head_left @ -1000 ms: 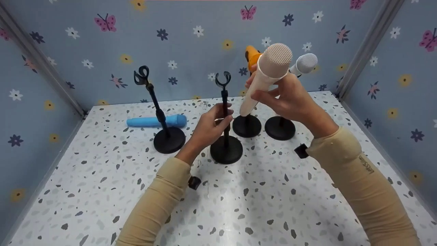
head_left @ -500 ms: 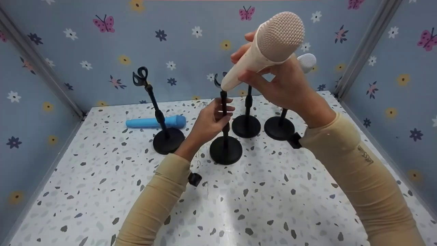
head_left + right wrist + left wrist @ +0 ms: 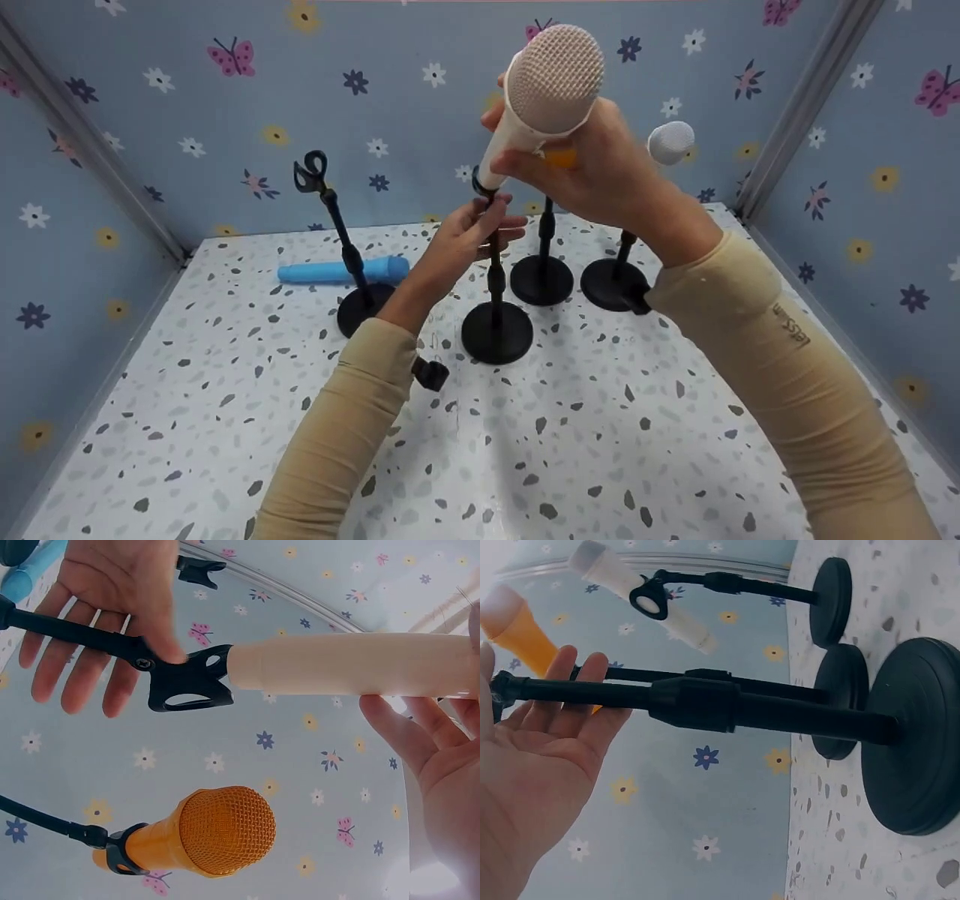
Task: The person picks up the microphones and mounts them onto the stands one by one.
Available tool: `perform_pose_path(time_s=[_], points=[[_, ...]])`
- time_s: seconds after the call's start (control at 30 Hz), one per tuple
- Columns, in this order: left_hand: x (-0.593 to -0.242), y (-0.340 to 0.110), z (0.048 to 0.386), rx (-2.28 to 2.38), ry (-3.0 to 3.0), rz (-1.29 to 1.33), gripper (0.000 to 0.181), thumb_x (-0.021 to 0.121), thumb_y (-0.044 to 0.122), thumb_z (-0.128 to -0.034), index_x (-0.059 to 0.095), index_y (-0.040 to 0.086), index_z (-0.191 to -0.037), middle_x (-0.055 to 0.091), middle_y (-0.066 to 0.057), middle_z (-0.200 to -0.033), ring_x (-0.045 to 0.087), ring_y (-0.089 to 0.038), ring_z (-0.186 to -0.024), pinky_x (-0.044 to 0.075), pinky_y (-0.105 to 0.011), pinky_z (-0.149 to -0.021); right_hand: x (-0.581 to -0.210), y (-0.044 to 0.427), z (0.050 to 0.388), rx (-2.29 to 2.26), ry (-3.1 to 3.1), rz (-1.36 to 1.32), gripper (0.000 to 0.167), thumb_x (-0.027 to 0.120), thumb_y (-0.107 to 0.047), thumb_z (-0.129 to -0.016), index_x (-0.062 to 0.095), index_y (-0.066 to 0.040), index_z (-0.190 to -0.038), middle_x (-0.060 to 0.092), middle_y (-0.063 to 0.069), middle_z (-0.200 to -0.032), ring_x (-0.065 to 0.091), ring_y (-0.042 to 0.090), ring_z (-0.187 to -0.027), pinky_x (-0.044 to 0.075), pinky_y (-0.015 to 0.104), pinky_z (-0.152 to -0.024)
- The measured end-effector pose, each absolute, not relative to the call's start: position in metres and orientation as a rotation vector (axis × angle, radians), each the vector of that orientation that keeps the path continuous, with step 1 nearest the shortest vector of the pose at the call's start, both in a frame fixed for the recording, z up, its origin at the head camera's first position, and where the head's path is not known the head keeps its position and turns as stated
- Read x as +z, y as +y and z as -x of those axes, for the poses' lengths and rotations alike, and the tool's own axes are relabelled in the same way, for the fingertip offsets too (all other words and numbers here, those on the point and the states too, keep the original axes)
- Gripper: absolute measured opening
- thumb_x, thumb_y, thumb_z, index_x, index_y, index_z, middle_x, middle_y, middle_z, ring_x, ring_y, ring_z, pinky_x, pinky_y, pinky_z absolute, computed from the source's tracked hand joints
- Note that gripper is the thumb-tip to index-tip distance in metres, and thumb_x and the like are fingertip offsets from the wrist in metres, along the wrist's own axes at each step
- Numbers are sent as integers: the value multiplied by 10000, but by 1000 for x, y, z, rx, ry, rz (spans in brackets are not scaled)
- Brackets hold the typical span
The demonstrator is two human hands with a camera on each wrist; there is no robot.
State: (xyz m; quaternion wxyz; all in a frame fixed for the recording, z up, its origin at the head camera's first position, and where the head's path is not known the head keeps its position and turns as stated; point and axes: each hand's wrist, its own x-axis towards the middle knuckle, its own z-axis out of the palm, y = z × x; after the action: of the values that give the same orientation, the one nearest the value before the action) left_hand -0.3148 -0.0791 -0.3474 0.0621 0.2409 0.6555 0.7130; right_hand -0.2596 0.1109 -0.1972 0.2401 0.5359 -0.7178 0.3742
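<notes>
A cream microphone (image 3: 553, 82) is in my right hand (image 3: 611, 172), the fingers wrapped about its handle and its mesh head up. Its tail end meets the clip (image 3: 191, 682) of the middle black microphone stand (image 3: 496, 330); in the right wrist view that end touches the clip's mouth. My left hand (image 3: 454, 244) is at the top of this stand. Its fingers (image 3: 570, 690) extend fairly straight behind the pole, and the thumb touches the clip. An orange microphone (image 3: 217, 832) sits in the clip of the stand just behind, partly hidden by my right hand in the head view.
Farther right, a white microphone (image 3: 671, 142) sits on another stand (image 3: 615, 283). To the left, a stand (image 3: 349, 251) has a bare clip. Behind it, a blue microphone (image 3: 382, 270) lies on the speckled table (image 3: 225, 390). Flowered panels (image 3: 420, 112) enclose the back and sides.
My right hand has brought the cream microphone left and up, then down to the middle stand's clip. My left hand has slid up the pole, its fingers straightening.
</notes>
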Motion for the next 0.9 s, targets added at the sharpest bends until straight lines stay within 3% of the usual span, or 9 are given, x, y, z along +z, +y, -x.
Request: perform_pose_path(time_s=[0.1,0.4,0.6,0.73,0.9], points=[[-343,-78,316,2143,1960,-691,489,488,416,-1073,555,69,-1411,669,-155,-1285,643,-245,-1195,482,-421,-1029,-197,109,262,987,-1965,-1487,484,708,-61,-958,455,115,-1332,648,160,-1241,614,233,-1231,511,404,-1008],[-342,-72,310,2201,1979,-717,385,492,342,-1084,629,24,-1253,681,-178,-1226,662,-282,-1158,499,-393,-1012,-201,107,269,954,-1973,-1485,452,704,-93,-967,474,112,-1298,652,164,-1213,616,187,-1200,516,385,-1002],[-343,-68,307,2211,2027,-718,348,489,340,-1084,629,31,-1164,683,-149,-1220,668,-262,-1155,492,-393,-1017,-208,103,266,1009,-1972,-1259,431,709,-176,-974,522,98,-1249,652,182,-1169,663,191,-1126,573,338,-889],[-344,-64,306,2248,2026,-734,351,490,329,-1085,624,21,-1188,682,-158,-1222,669,-275,-1154,472,-394,-1044,-212,93,261,951,-1933,-1065,458,699,-242,-976,524,88,-1242,654,208,-1137,680,204,-1078,584,282,-832],[-347,-62,305,2313,2001,-815,358,483,280,-1091,607,2,-1280,670,-171,-1207,671,-277,-1143,473,-378,-1051,-211,77,254,852,-2005,-996,514,666,-310,-993,518,79,-1294,639,208,-1186,659,228,-1129,540,249,-913]])
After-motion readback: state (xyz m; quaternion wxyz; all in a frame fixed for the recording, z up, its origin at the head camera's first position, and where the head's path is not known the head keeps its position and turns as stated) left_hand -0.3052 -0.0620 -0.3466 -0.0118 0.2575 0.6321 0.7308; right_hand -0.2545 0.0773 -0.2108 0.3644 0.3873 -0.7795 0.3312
